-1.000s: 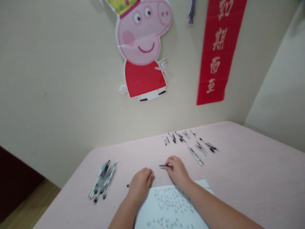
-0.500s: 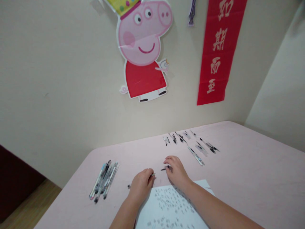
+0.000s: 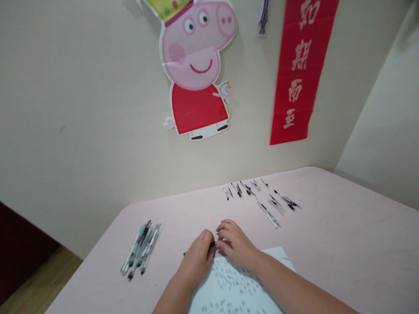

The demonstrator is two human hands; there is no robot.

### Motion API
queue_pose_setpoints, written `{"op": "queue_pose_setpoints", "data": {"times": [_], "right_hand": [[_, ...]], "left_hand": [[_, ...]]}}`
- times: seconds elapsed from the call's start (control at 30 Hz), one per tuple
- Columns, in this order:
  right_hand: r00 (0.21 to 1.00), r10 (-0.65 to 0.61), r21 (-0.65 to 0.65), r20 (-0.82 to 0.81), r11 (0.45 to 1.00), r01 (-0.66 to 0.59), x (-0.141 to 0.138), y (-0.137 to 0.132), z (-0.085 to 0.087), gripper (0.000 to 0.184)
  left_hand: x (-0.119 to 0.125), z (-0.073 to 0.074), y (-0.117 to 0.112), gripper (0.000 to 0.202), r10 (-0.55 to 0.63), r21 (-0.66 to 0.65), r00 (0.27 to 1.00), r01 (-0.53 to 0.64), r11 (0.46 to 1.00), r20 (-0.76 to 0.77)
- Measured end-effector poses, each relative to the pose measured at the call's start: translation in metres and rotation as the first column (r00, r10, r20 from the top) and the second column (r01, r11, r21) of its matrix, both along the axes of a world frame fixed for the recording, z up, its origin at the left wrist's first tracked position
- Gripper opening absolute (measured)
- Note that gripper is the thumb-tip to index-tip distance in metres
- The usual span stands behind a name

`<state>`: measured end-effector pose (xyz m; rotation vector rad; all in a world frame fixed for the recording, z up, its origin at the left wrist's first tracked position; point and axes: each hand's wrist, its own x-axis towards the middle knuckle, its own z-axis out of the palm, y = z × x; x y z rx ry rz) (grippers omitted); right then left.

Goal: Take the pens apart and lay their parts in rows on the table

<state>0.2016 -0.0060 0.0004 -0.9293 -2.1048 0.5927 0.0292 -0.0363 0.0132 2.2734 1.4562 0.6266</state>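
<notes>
My left hand [image 3: 197,256] is curled round a thin pen barrel [image 3: 185,254] whose dark end pokes out to its left. My right hand [image 3: 233,243] pinches at the same pen's other end, a small dark pen part [image 3: 212,244] just showing between the two hands. The hands touch above the top edge of a white sheet covered in handwriting [image 3: 235,288]. What lies inside my right fingers is hidden.
A bundle of several assembled pens [image 3: 141,249] lies to the left on the pink table [image 3: 327,235]. Several loose pen parts [image 3: 262,197] are spread at the back near the wall. A cartoon pig cutout [image 3: 196,69] and red banner [image 3: 303,69] hang on the wall.
My right hand moved left and toward me with the small dark part until it met my left hand, which lifted the pen barrel slightly. The two pieces have come together between the fingers.
</notes>
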Motion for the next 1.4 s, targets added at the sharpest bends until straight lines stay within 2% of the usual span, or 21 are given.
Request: {"op": "queue_pose_setpoints", "data": {"times": [0.37, 0.83, 0.97, 1.03, 1.27, 1.4], "right_hand": [[0.992, -0.027, -0.082, -0.12, 0.997, 0.017, -0.002, 0.003, -0.007, 0.02], [0.981, -0.022, -0.02, -0.194, 1.0, 0.018, -0.002, 0.006, -0.012, 0.02], [0.981, -0.029, -0.027, -0.193, 0.999, 0.024, -0.002, 0.007, -0.013, 0.023], [0.98, -0.021, -0.019, -0.198, 1.0, 0.018, -0.002, 0.008, -0.014, 0.024], [0.972, -0.022, 0.02, -0.233, 0.999, 0.028, -0.001, 0.01, -0.015, 0.026], [0.973, -0.027, 0.012, -0.228, 0.999, 0.031, -0.001, 0.01, -0.015, 0.025]], "left_hand": [[0.004, 0.013, -0.003, 0.017, -0.04, -0.023, 0.999, 0.04, 0.999, 0.014], [0.001, 0.01, 0.0, 0.02, -0.01, 0.022, 0.998, 0.012, 1.0, -0.055], [0.0, 0.006, 0.001, 0.012, 0.032, 0.038, 0.998, -0.03, 0.999, -0.053], [-0.001, 0.004, 0.003, 0.015, 0.048, 0.042, 0.997, -0.046, 0.998, -0.067], [-0.003, 0.002, 0.005, 0.019, -0.009, 0.067, 0.996, 0.015, 0.998, -0.088], [-0.003, 0.003, 0.003, 0.014, 0.011, 0.069, 0.996, -0.005, 0.998, -0.088]]}}
